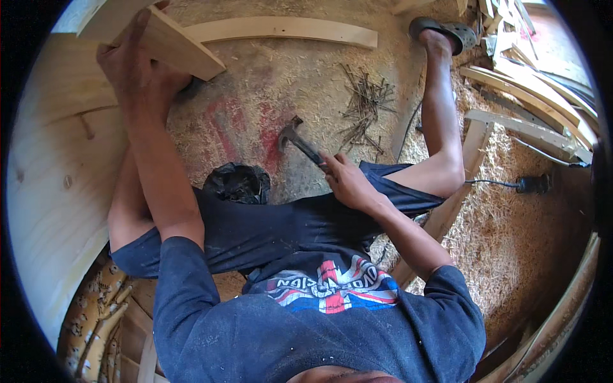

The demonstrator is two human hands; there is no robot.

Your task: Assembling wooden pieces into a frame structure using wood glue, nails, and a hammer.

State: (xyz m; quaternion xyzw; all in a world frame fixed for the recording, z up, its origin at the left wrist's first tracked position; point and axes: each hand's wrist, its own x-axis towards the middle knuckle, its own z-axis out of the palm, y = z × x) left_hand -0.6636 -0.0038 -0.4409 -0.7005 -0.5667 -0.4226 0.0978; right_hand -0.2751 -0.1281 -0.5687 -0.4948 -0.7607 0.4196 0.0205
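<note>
My left hand (137,67) is closed around a pale wooden board (182,48) at the upper left, which meets another wooden piece (115,19) at the picture's top edge. Some of the fingers are hidden behind the wood. Over my lap, my right hand (351,182) grips the handle of a claw hammer (300,142), whose metal head points away from me above the dusty floor. Beyond the hammer, to the right, lies a loose heap of nails (368,105). A crumpled black plastic bag (237,183) rests between my legs.
A long wooden slat (287,29) lies across the far floor. Plywood (57,134) stands along the left side. Offcuts and strips (536,96) are piled at the far right, near a black plug (533,184) on a cable. Sawdust and shavings (504,236) cover the right floor.
</note>
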